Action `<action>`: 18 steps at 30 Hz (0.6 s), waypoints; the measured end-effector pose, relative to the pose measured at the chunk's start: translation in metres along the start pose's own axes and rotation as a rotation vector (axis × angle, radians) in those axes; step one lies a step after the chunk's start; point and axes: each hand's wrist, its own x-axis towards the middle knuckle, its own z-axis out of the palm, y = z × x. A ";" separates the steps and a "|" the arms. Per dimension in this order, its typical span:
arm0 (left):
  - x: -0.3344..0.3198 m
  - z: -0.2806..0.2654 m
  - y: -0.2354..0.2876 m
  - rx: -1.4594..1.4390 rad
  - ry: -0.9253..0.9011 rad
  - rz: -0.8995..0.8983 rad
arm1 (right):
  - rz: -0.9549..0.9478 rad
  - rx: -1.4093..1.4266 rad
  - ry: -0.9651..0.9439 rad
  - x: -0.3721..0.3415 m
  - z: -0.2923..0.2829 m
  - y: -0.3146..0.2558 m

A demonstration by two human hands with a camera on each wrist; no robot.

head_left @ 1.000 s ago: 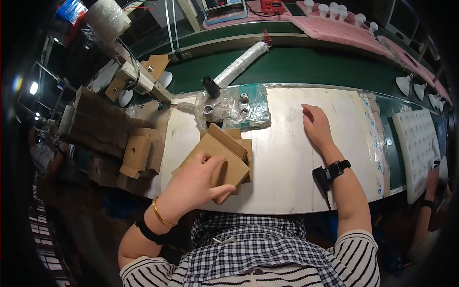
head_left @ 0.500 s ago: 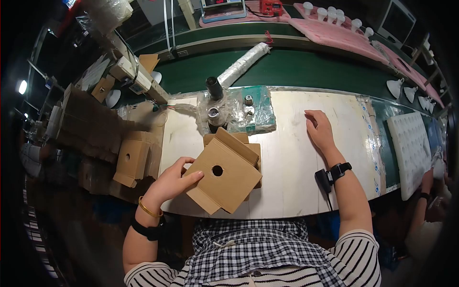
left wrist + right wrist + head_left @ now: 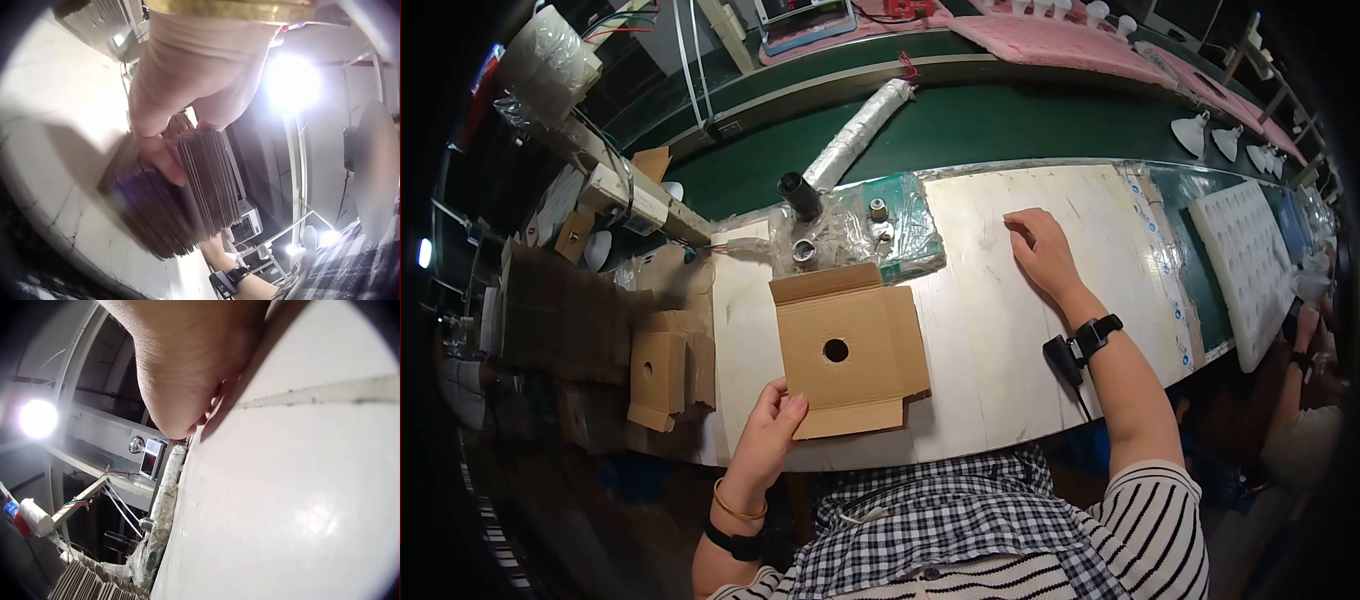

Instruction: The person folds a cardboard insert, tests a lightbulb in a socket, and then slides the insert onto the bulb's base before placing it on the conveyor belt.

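Observation:
My left hand [image 3: 770,430] grips the near-left corner of a stack of brown cardboard inserts [image 3: 870,360] with its thumb on top. The top insert lies flat, with a round hole in its middle and fold-up flaps at its edges. In the left wrist view, many cardboard layers [image 3: 212,181] show edge-on in two thick bundles, a finger at the gap between them. Further right, my right hand [image 3: 1045,250] rests on the white board [image 3: 990,330] with loosely bent fingers, holding nothing. The right wrist view shows its palm edge against that surface.
Behind the stack stands a plastic-wrapped fixture [image 3: 850,235] with upright sockets. More cardboard inserts [image 3: 660,370] stand at the left. A white tray with round hollows [image 3: 1245,270] lies at the right, where another person's hand [image 3: 1305,325] shows. A wrapped roll [image 3: 860,135] lies behind.
My left hand has gone from over the stack to its near-left corner, and the stack has turned squarer to me. The right hand stays on the board. The head view has shifted.

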 end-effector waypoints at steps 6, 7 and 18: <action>-0.001 0.010 0.001 -0.025 0.052 0.014 | 0.010 0.007 -0.003 0.000 -0.001 0.000; -0.001 0.007 -0.001 -0.017 0.044 0.008 | 0.012 0.009 -0.001 0.000 -0.001 0.001; -0.005 0.008 0.004 0.151 0.054 0.026 | -0.002 -0.014 -0.006 0.000 0.000 0.004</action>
